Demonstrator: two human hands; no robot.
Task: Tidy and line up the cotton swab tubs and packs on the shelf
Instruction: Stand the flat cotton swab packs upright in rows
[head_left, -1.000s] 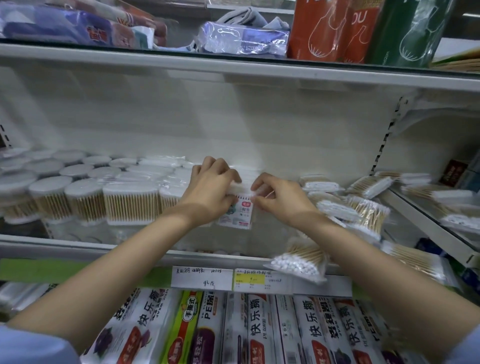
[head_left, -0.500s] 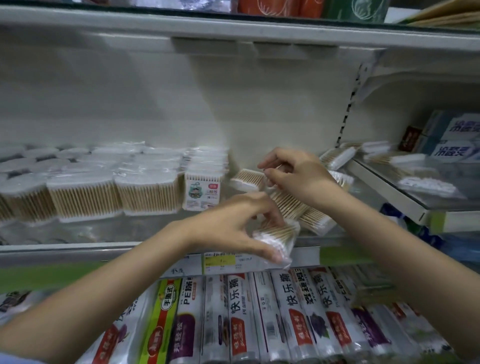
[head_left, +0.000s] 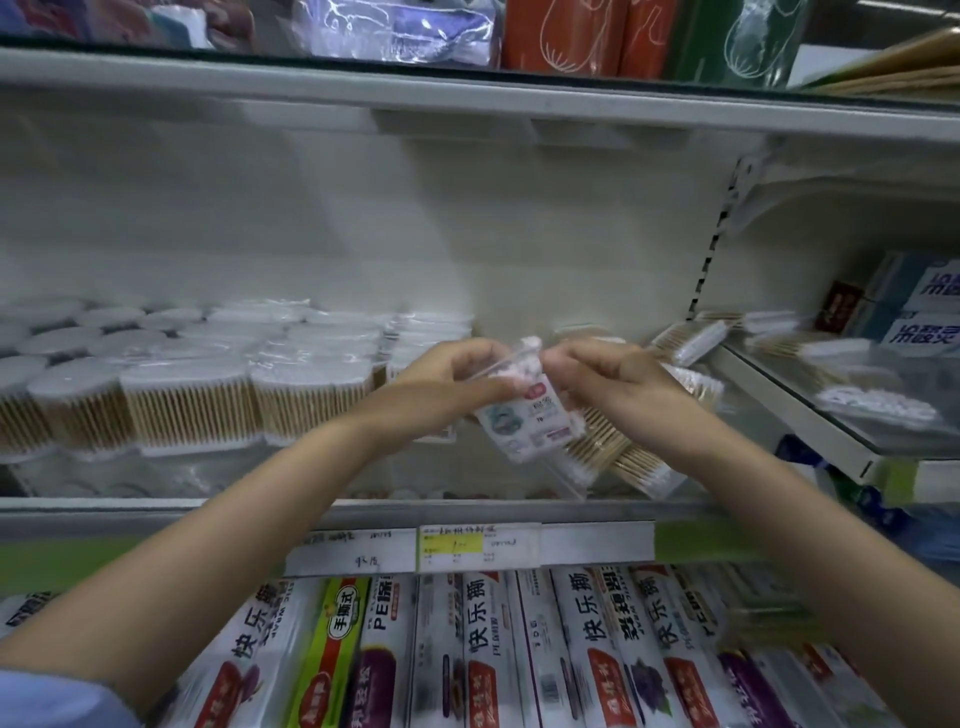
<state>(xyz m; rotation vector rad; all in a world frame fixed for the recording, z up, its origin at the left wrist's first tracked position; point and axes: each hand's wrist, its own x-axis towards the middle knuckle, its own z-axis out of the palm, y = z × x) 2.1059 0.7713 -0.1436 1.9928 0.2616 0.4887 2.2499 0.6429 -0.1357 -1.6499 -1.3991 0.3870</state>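
Observation:
Clear tubs of wooden cotton swabs (head_left: 192, 400) stand in rows on the left half of the middle shelf (head_left: 249, 512). My left hand (head_left: 441, 387) and my right hand (head_left: 618, 382) both grip one clear labelled pack of cotton swabs (head_left: 524, 415), held tilted above the shelf's middle. Under and behind it several loose swab packs (head_left: 644, 467) lie in a slanted heap. More packs (head_left: 691, 338) lean near the upright at the right.
An upper shelf (head_left: 467, 98) hangs close overhead with bagged goods. To the right a lower glass shelf (head_left: 810, 431) carries more swab packs and boxes. Below, boxed plastic-wrap rolls (head_left: 483, 654) fill the bottom shelf behind price tags (head_left: 467, 545).
My left hand has lifted a pack from the shelf's front edge up to the middle. My right hand has left the heap and now grips the same pack.

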